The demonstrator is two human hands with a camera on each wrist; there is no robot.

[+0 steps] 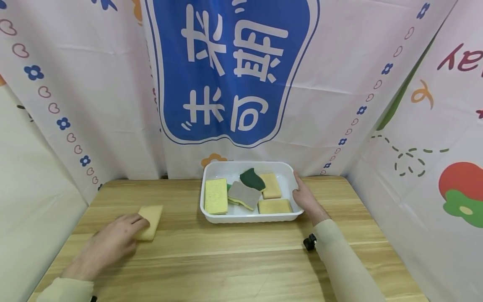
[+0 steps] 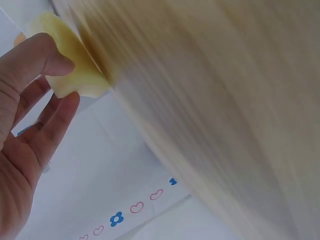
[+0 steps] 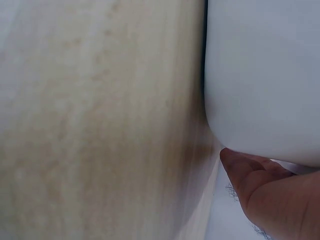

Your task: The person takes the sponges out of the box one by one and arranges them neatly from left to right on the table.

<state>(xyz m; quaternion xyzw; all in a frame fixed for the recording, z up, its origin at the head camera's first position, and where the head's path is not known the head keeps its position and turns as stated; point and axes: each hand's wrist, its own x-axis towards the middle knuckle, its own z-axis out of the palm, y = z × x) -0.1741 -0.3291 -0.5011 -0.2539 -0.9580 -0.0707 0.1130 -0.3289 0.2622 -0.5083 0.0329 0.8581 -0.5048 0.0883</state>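
At the table's left side, my left hand [image 1: 113, 239] pinches a pale yellow sponge [image 1: 152, 222] by its near left part. The left wrist view has the thumb on one face of this sponge [image 2: 75, 65] and fingertips at its lower edge. My right hand [image 1: 309, 201] grips the right rim of a white plastic tray [image 1: 249, 218] at the back of the table. Inside the tray are a yellow sponge [image 1: 216, 196], a grey-faced sponge [image 1: 245, 193], a dark green scouring pad [image 1: 252, 179] and two tan sponges [image 1: 271, 186]. A bit of green shows partly hidden under the grey-faced one.
The wood-grain table [image 1: 226, 268] ends at a white printed curtain [image 1: 113, 105] behind the tray. Similar cloth hangs along the left and right sides. A small black device [image 1: 310, 242] sits at the right sleeve's cuff.
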